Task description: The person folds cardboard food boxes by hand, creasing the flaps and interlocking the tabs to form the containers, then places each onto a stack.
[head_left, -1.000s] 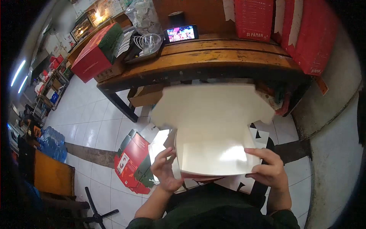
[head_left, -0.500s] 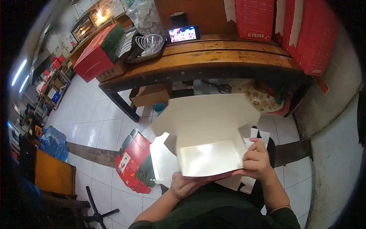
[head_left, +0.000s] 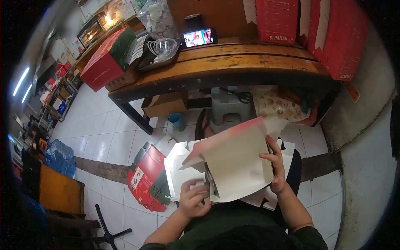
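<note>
A cardboard food box, white inside with red showing along its lid edge, is tilted over my lap. My right hand grips its right side, fingers spread along the wall. At its left side is my left hand, fingers apart and slightly blurred, fingertips right at the side flap. Under the box and to its left lie white unfolded cardboard sheets on my lap. Flat red and green printed box blanks are on the floor to the left.
A wooden bench stands ahead, bearing a phone, a tray, a red-green box and tall red stacks. Beneath it are a grey stool, a cardboard carton and a blue cup. A wall rises at right.
The box's lid has swung down toward me from its raised position, and the box has tilted. My left hand has left the front edge for the left side; my right hand has shifted up slightly.
</note>
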